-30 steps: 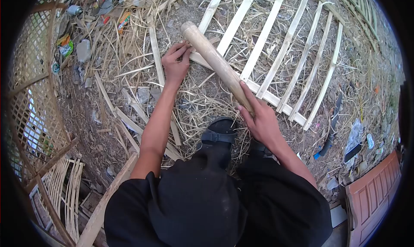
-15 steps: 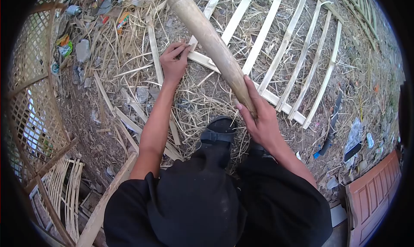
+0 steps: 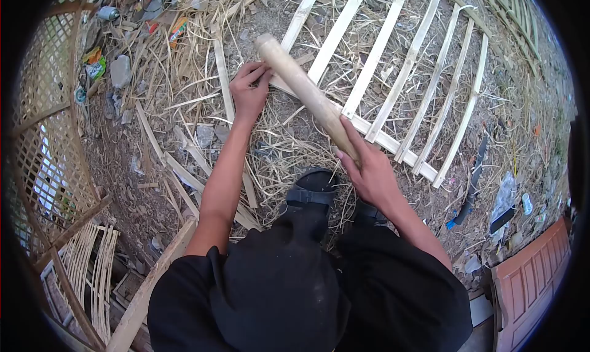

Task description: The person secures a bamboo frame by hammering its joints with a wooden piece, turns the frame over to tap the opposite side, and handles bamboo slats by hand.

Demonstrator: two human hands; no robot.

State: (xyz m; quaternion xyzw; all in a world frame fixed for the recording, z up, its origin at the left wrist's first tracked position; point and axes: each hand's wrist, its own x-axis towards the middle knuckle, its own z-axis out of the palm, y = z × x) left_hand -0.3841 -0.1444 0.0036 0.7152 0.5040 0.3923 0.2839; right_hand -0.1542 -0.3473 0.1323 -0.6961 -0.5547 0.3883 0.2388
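Right fingers (image 3: 353, 130) clamped round stick (image 3: 305, 92) | left fingers (image 3: 249, 75) pinched together, grip hidden | could get mashed if stick slips, they're pretty close

Loose black clothing (image 3: 279, 290) — dark strapped sandals (image 3: 304, 196)

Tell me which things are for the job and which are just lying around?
For the job, by the look of it:
- thick round stick, held in the right hand
- slatted frame, its corner by the left hand

Probably just lying about:
- orange-and-green wrapper
- can
- clear plastic
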